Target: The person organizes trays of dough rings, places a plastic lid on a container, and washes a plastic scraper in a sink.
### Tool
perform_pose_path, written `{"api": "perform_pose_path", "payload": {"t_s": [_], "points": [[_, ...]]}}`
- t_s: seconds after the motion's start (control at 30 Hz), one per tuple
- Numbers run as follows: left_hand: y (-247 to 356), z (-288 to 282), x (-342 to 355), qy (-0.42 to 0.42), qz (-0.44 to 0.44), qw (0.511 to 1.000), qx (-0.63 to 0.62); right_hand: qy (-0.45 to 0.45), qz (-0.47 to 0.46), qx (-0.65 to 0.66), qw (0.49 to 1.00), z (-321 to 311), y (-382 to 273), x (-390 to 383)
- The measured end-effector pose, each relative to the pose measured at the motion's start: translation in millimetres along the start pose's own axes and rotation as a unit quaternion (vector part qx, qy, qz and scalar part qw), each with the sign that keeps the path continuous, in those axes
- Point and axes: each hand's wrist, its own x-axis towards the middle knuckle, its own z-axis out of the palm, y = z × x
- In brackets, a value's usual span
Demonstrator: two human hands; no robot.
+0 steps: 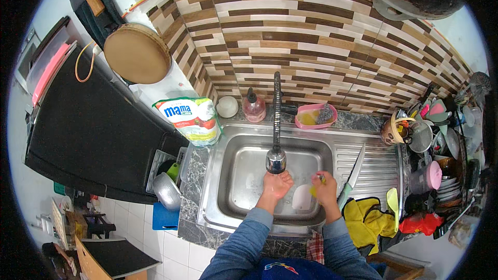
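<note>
My left hand (278, 185) is under the faucet head (276, 161), palm up, its fingers loosely curled with nothing visible in them. Over the right side of the steel sink (241, 163), my right hand (325, 189) is closed around a small yellow-green thing (313, 191), mostly hidden by the fingers; its kind is unclear. A flat, pale, round-edged thing (301, 197) lies on the sink bottom between my hands. Right of my right hand, a knife (355, 168) with a pale green handle rests across the ribbed drainboard (381, 161).
Behind the sink stand a soap pump bottle (254, 108), a white bowl (227, 107) and a pink tray (316, 119) with sponges. A detergent bag (189, 122) is at left. Yellow-black gloves (368, 220) and a yellow-green spoon (393, 205) lie right, near stacked dishes (448, 189).
</note>
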Motion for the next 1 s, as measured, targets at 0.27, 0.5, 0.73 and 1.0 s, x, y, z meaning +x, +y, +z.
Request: {"api": "perform_pose_path", "payload": {"t_s": [0.27,0.5,0.73,1.0], "points": [[-9.9,-20.1,19.3,0.194,0.221,0.936,0.195,0.145,-0.208,0.053,0.966,87.8,-52.9,-14.6],[24.0,-76.7,15.1,0.011,0.165,0.976,0.144,-0.109,0.03,0.332,0.937,107.1,-69.9,-31.0],[-45.9,32.3,-15.5,0.168,0.089,0.94,0.284,-0.073,0.185,0.431,0.88,129.9,-4.2,20.3],[-4.1,16.0,-30.6,0.152,0.116,0.95,0.247,-0.136,0.183,0.197,0.953,162.3,-52.7,15.2]]}}
